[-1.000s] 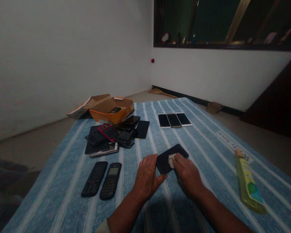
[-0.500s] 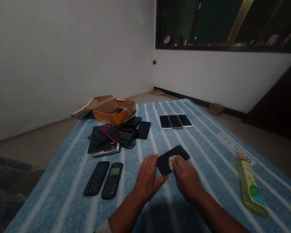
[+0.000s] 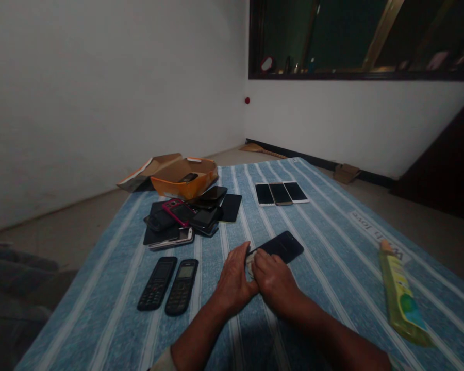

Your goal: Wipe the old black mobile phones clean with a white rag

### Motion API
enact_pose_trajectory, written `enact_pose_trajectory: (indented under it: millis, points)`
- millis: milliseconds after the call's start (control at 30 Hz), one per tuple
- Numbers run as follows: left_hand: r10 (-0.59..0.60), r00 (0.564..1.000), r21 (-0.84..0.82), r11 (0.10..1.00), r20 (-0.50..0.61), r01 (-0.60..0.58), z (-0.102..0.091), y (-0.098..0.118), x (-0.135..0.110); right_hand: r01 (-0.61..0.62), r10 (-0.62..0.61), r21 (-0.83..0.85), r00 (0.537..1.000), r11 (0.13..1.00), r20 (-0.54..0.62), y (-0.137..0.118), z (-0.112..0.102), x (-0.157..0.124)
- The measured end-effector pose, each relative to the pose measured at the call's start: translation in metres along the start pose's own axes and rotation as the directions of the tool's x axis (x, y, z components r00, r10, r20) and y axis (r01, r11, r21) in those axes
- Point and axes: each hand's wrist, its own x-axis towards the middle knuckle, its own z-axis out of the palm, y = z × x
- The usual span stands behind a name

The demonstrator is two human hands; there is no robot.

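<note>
A dark smartphone lies on the blue striped cloth in front of me. My left hand rests at its near left corner, fingers together, holding it still. My right hand is closed on a small pale wad pressed against the phone's near end. The two hands touch each other over that end, which they hide.
Two black keypad phones lie side by side at the left. Behind them is a heap of phones and an orange cardboard box. Three smartphones sit in a row further back. A green-yellow bottle lies at the right.
My right hand has slid the pale wad from the middle of the phone to its near left end, beside my left hand. The view shifted slightly.
</note>
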Motion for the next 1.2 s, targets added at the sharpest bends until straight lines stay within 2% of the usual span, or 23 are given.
enact_pose_trajectory:
  millis: [133,367,633,800,933,1067,1200]
  points:
    - [0.002,1.000,-0.018,1.000,-0.002,-0.002,-0.002,-0.001,0.001,-0.029,0.024,0.054,0.996,0.998,0.086,-0.001,-0.005,0.017]
    - [0.037,0.999,0.035,0.999,-0.028,-0.036,0.000,-0.002,0.000,-0.044,0.036,0.089,0.996,0.995,0.086,0.003,-0.005,0.007]
    - [-0.014,0.999,0.095,0.995,-0.042,0.017,0.003,0.002,0.001,-0.137,0.118,0.102,0.978,0.985,0.173,0.022,-0.009,0.031]
    - [0.061,0.994,0.195,0.980,-0.093,-0.041,0.009,-0.003,-0.002,-0.132,0.115,0.119,0.984,0.984,0.139,0.020,-0.007,0.029]
    - [0.079,0.987,0.278,0.960,-0.142,-0.037,0.015,-0.011,-0.003,-0.139,0.119,0.140,0.982,0.980,0.144,0.020,-0.006,0.033]
    - [0.045,0.987,0.334,0.943,-0.151,0.008,0.016,-0.014,-0.005,-0.169,0.146,0.146,0.977,0.975,0.157,0.024,-0.007,0.036]
    - [-0.020,0.995,0.346,0.937,-0.095,0.052,0.012,-0.011,-0.004,-0.224,0.200,0.130,0.964,0.966,0.176,0.026,-0.007,0.036]
